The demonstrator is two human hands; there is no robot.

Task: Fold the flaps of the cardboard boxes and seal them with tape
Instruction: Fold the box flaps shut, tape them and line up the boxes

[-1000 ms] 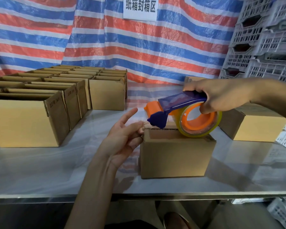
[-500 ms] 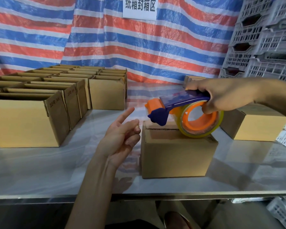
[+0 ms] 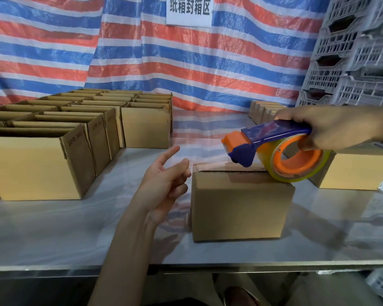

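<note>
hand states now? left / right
Left hand: open, holding nothing, beside the box.
Right hand: grips the tape dispenser over the box top.

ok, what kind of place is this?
Probably a warehouse box-sealing station: rows of open cardboard boxes on a metal table, stacked plastic crates, and a tape dispenser gripped in the right hand.

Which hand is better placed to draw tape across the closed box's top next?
Right. The right hand grips the tape dispenser just over the box; the left hand is open beside it, holding nothing.
</note>
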